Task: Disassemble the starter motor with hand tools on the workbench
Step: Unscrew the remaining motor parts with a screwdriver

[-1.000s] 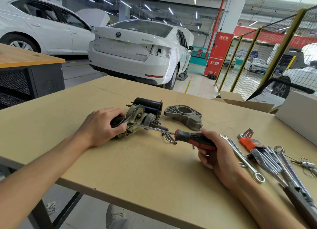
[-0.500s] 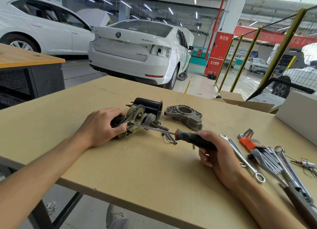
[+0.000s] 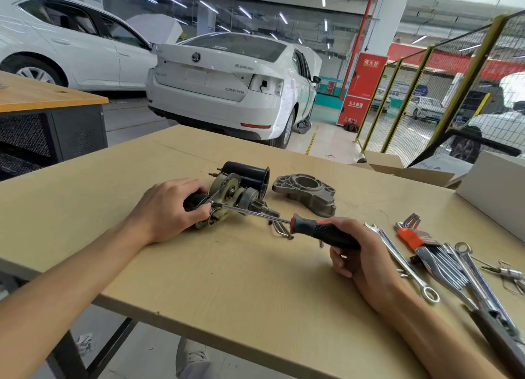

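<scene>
The partly stripped grey-and-black metal starter motor (image 3: 235, 195) lies on its side on the tan wooden workbench (image 3: 227, 279), the black-and-red-handled screwdriver's (image 3: 318, 230) tip against it.

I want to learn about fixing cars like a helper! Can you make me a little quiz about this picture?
1. True or false: the right hand holds the screwdriver by its black and red handle.
2. What does the left hand grip?
A. the starter motor
B. a hammer
C. a car door
3. Fill in: the grey metal housing lies on the workbench, taken off and to the ____ of the motor.

Key:
1. True.
2. A; the screwdriver's tip points in beside the fingers.
3. Right.
</scene>
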